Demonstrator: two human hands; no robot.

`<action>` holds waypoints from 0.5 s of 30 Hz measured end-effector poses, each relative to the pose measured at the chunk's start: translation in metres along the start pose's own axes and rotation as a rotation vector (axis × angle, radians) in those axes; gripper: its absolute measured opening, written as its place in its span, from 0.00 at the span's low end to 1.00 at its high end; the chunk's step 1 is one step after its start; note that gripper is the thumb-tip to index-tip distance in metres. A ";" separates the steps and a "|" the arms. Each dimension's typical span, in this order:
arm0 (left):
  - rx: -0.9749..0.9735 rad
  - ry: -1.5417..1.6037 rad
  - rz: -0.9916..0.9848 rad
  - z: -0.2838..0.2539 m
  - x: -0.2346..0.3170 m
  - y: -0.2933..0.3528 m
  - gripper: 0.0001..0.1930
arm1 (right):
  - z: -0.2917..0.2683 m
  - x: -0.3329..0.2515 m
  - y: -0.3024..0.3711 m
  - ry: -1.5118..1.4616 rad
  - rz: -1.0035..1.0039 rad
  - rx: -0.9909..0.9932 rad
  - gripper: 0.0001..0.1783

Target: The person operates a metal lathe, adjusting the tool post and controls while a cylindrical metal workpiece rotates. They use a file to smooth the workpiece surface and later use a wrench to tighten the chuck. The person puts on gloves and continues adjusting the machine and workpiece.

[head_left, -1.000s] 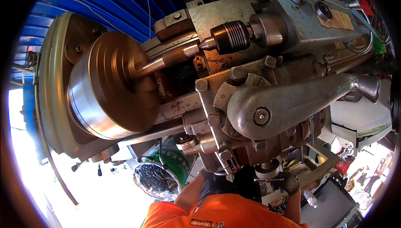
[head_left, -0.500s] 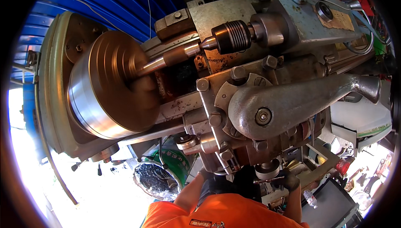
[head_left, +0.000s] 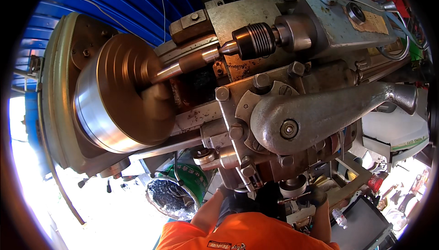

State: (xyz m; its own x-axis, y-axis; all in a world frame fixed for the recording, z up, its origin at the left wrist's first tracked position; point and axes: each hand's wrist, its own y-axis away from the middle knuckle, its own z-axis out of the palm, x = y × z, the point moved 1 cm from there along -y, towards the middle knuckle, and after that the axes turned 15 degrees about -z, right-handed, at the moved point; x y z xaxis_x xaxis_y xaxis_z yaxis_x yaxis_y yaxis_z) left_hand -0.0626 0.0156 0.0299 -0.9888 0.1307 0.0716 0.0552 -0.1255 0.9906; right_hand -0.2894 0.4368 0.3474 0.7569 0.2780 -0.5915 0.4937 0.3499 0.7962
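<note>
Fingers of the dark-gloved right hand (head_left: 317, 197) sit at the right end of a thin metal bar (head_left: 292, 199), just beside a round handwheel (head_left: 293, 187) near the front edge of the lathe bed (head_left: 196, 117); how tightly they close, I cannot tell. The left hand (head_left: 222, 191) is partly hidden below that edge, so neither its opening nor any hold can be made out. A metal shaft (head_left: 192, 62) reaches from the blurred chuck (head_left: 123, 94), at the bed's left end, to the pointed centre (head_left: 228, 48) by the tailstock (head_left: 338, 19). A big lever (head_left: 324, 117) tops the tool post (head_left: 234, 106).
</note>
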 end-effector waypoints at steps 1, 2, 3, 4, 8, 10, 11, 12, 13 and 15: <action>0.000 0.011 -0.002 0.000 0.001 -0.001 0.20 | 0.003 -0.006 0.001 -0.031 -0.007 0.007 0.13; 0.000 0.016 -0.003 0.000 0.001 -0.001 0.20 | 0.005 -0.010 0.001 -0.062 -0.014 0.015 0.14; -0.003 0.024 -0.005 0.000 0.002 -0.001 0.20 | 0.004 -0.007 0.001 -0.100 -0.011 0.004 0.14; -0.003 0.032 -0.009 0.000 0.003 -0.001 0.20 | 0.002 -0.002 0.000 -0.137 -0.007 -0.007 0.14; -0.003 0.063 -0.016 0.000 0.004 -0.001 0.20 | 0.002 -0.005 0.001 -0.084 0.047 0.040 0.16; -0.007 0.074 -0.022 -0.002 0.005 -0.001 0.20 | -0.001 0.005 0.000 -0.039 0.046 0.056 0.15; -0.009 0.083 -0.024 0.000 0.004 0.000 0.20 | -0.002 0.010 0.001 -0.016 0.046 0.063 0.15; -0.009 0.089 -0.027 0.000 0.004 0.000 0.20 | -0.001 0.011 0.001 -0.018 0.043 0.080 0.15; -0.010 0.098 -0.028 -0.002 0.005 0.000 0.20 | 0.000 0.011 0.002 -0.020 0.041 0.097 0.15; -0.012 0.110 -0.033 -0.001 0.005 0.001 0.20 | 0.001 0.011 0.002 -0.020 0.037 0.100 0.14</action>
State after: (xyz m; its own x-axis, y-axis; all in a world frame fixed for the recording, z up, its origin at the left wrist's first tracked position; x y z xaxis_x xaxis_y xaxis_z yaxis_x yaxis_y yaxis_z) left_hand -0.0677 0.0152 0.0308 -0.9993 0.0268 0.0247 0.0209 -0.1344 0.9907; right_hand -0.2802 0.4400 0.3429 0.7831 0.2713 -0.5596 0.5049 0.2480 0.8268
